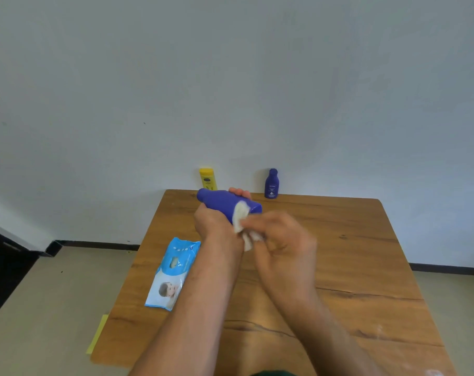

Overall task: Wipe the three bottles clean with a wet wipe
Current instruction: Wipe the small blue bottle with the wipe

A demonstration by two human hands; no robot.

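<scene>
The left hand (211,222) grips the big blue bottle (225,203) round its middle, holding it sideways above the counter (338,253). The right hand (281,240) pinches the wet wipe (241,215) against its wider end. The plastic looks stiff and light, and is probably slippery once damp, so a full wrap-around hold suits it.

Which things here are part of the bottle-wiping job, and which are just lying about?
Job:
- large blue bottle, gripped by the left hand
- wet wipe, pinched by the right hand against that bottle
- yellow bottle and small blue bottle, upright at the table's far edge
- wipes pack

Lying about:
- yellow strip beside the table
- dark furniture, far left
</scene>
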